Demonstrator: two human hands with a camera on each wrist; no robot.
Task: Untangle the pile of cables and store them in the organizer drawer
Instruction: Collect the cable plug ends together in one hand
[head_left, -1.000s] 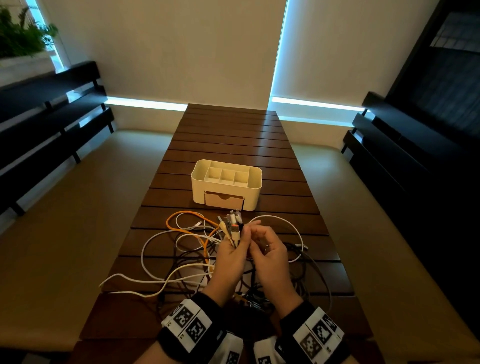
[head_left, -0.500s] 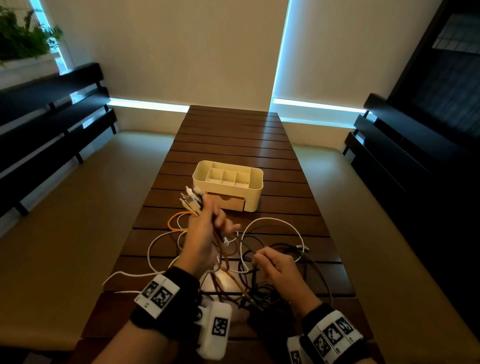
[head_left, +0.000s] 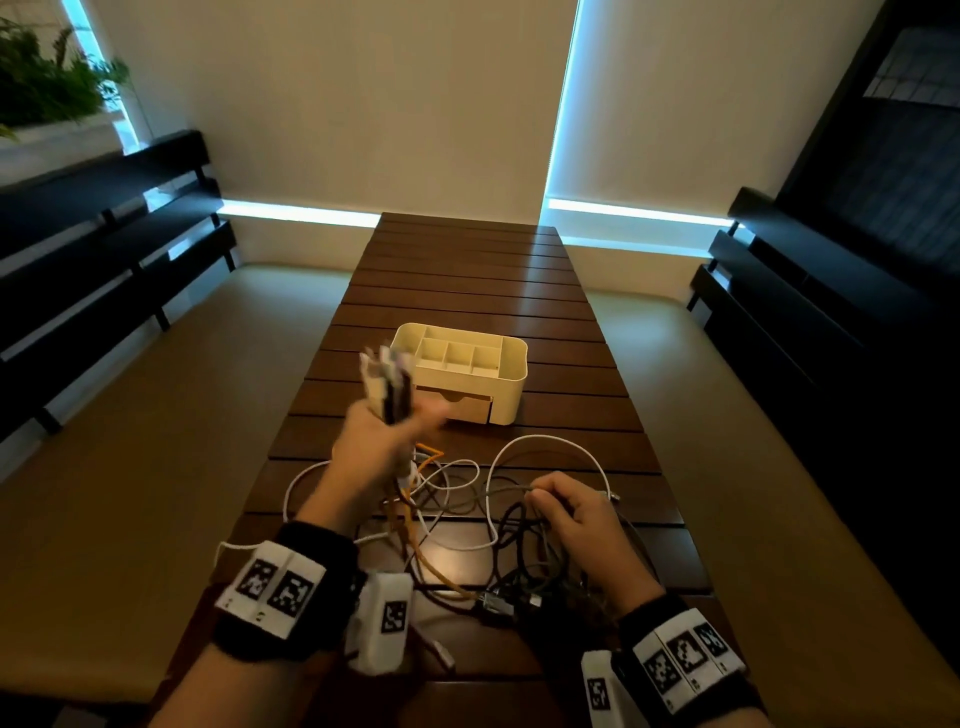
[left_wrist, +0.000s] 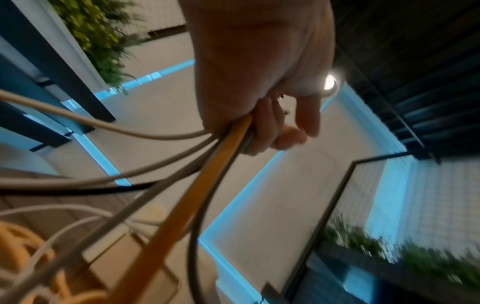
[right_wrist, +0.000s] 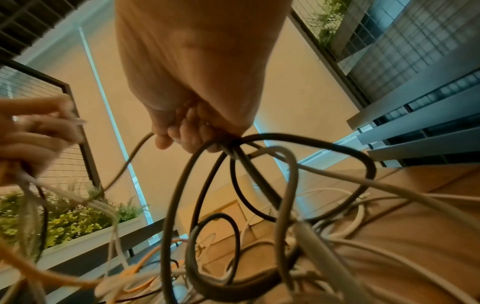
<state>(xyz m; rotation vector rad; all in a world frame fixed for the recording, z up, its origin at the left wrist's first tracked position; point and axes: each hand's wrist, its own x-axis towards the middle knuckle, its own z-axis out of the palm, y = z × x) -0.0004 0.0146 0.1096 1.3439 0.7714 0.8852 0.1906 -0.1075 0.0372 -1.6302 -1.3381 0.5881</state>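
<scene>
A tangle of white, orange, grey and black cables (head_left: 467, 519) lies on the near part of the slatted wooden table (head_left: 467, 270). My left hand (head_left: 384, 441) is raised above the pile and grips a bunch of cable ends, whose plugs (head_left: 387, 376) stick up blurred in front of the organizer. In the left wrist view an orange cable (left_wrist: 207, 174) and grey and white cables run out of the fist (left_wrist: 262, 115). My right hand (head_left: 566, 512) stays low over the pile and grips dark and grey cables (right_wrist: 233, 152). The cream organizer (head_left: 511, 384) stands beyond, its wooden drawer (head_left: 460, 408) closed.
Padded benches (head_left: 156, 441) run along both sides of the table, with dark slatted backrests (head_left: 104, 249). A planter with green plants (head_left: 47, 88) sits at the upper left. The far half of the table holds nothing but the organizer.
My left hand rose and moved left and forward with the bunch of cable ends, pulling cables up from the pile. My right hand dropped to the pile and took hold of cables there.
</scene>
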